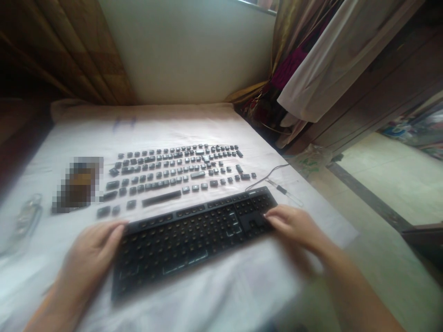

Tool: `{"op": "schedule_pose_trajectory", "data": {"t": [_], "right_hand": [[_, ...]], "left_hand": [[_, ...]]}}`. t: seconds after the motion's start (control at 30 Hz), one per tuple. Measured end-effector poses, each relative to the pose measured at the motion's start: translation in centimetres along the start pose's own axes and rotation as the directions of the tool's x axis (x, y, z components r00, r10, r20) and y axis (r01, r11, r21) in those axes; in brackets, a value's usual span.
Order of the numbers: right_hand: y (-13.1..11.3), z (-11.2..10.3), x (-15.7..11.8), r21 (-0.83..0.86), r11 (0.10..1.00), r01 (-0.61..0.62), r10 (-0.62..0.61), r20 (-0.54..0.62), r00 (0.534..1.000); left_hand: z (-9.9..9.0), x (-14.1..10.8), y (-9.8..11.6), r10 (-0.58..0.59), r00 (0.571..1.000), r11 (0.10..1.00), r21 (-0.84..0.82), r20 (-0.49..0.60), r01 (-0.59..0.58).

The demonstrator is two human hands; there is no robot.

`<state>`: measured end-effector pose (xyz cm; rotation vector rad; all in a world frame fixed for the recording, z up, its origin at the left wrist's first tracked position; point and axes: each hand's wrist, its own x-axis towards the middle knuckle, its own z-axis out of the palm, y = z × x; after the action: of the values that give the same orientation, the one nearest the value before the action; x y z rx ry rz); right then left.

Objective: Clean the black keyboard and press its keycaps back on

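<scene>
A black keyboard with its keycaps off lies at a slant in front of me, bare key posts showing across its face. My left hand grips its left end, thumb along the upper corner. At the other end, the thumb and fingers of my right hand are closed on the keyboard's right side; the fingertips underneath are hidden. Beyond the keyboard, loose black keycaps are laid out in rows like a keyboard layout, with the long space bar nearest. A wire keycap puller with a dark handle lies behind the right end.
White cloth covers the table. A thin cable runs off behind the keyboard toward the right edge. A pixelated object and a blurred pale item lie at left. Hanging fabric and tiled floor are at right.
</scene>
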<state>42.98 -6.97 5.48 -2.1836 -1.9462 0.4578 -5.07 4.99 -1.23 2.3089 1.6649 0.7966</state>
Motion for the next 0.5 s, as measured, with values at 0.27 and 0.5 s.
{"op": "schedule_pose_trajectory", "data": {"t": [0.27,0.5], "right_hand": [[-0.1,-1.1,-0.5,0.022,0.998,-0.055,0.051,0.146,0.988],[-0.4,-1.7,-0.3,-0.015,0.993,-0.121,0.121,0.215,0.969]], "left_hand": [[0.0,0.2,0.1,0.025,1.0,1.0,0.005,0.0,-0.025],[-0.1,0.1,0.3,-0.023,1.0,1.0,0.003,0.012,0.023]]}}
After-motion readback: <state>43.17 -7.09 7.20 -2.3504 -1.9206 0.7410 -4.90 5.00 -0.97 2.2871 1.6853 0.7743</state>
